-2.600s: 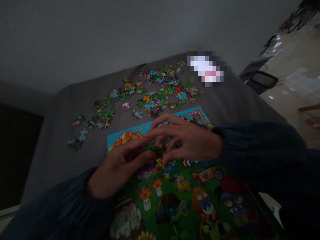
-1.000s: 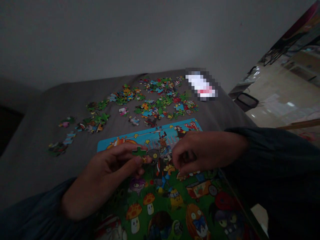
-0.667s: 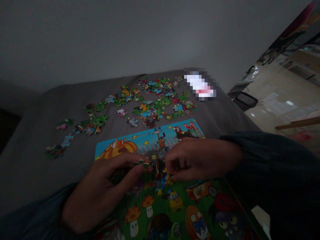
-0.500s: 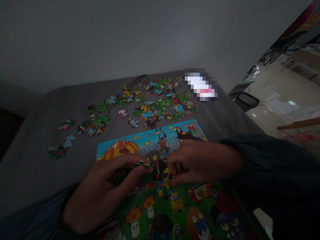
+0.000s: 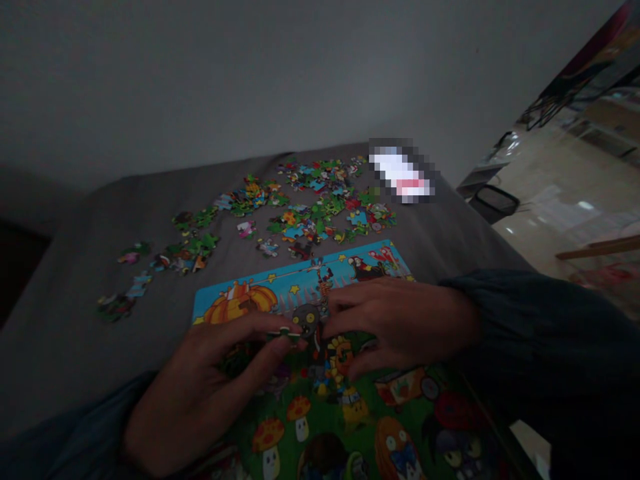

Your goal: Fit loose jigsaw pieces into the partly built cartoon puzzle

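A colourful cartoon jigsaw puzzle (image 5: 350,413) lies on a grey cloth-covered surface (image 5: 75,333) in front of me. My left hand (image 5: 210,387) hovers over the puzzle's left part, pinching a small green puzzle piece (image 5: 284,331) edge-on between thumb and forefinger. My right hand (image 5: 395,323) rests on the puzzle beside it, fingers stretched out and pressing down near a sunflower figure (image 5: 341,353). The two hands' fingertips are almost touching. Both arms wear dark sleeves.
Several loose puzzle pieces (image 5: 310,207) are scattered over the far half of the grey surface, with smaller clusters (image 5: 185,247) to the left. A blurred white-and-pink object (image 5: 403,175) lies at the far right edge. A lit floor with a dark bin (image 5: 495,200) is to the right.
My right hand went from a curled pinch to fingers spread flat on the puzzle. My left hand turned the green piece edge-on and lowered it slightly towards the puzzle.
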The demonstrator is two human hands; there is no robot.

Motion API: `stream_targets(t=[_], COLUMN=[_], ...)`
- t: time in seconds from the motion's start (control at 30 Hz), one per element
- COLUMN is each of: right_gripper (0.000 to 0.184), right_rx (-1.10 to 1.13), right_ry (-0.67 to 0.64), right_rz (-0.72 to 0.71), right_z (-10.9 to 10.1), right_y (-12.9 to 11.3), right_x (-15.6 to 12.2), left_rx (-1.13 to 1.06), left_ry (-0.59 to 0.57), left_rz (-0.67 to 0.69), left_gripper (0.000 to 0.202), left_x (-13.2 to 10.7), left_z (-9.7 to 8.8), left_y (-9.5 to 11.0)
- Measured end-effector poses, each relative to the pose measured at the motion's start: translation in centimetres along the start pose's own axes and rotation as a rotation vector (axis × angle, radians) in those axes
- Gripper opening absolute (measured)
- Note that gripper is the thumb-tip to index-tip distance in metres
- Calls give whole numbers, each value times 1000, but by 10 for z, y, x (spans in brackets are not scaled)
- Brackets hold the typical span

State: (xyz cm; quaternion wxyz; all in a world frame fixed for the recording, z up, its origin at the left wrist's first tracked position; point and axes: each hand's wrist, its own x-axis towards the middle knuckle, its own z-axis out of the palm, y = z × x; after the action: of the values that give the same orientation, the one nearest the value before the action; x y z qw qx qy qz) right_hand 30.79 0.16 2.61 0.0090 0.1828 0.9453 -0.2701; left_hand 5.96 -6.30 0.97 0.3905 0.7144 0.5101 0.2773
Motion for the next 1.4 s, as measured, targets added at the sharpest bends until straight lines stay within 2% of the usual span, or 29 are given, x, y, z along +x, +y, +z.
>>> stream_targets(t=[0.13,0.33,0.5,0.6,0.73,0.8,0.93,1.0,1.1,1.23,1.33,1.4], right_gripper=[38,31,30,24,16,14,23,28,33,44,52,44], right_rx=[23,43,61,42,71,120,266,348,467,568,495,399], right_ry=[-30,-65,-31,2,22,94,371,432,419,346,251,216], right_rz=[-29,-2,6,30,-2,-13,41,28,-3,41,28,25], right_z=[0,-2,-2,2,8,9,10,10,13,13,4,-4], right_y=[3,1,1,5,8,8,4,2,1,-1,1,4], right_x=[1,4,4,5,9,11,13,14,16,15,11,8], left_rx=[6,12,17,-9,-139,-195,-271,-300,-312,-218,-8,174], left_ry=[-1,6,10,23,-13,-51,-113,-132,-116,-13,80,107], left_rz=[6,13,0,-51,-216,-270,-264,-262,-234,-158,3,185], left_gripper=[15,15,16,20,33,38,49,50,48,39,24,15], left_x=[1,2,2,1,3,5,4,3,1,1,1,0], left_z=[0,0,0,0,-3,-3,1,4,8,7,5,3], left_y=[2,3,3,3,-2,-5,-9,-9,-8,-8,-8,-9])
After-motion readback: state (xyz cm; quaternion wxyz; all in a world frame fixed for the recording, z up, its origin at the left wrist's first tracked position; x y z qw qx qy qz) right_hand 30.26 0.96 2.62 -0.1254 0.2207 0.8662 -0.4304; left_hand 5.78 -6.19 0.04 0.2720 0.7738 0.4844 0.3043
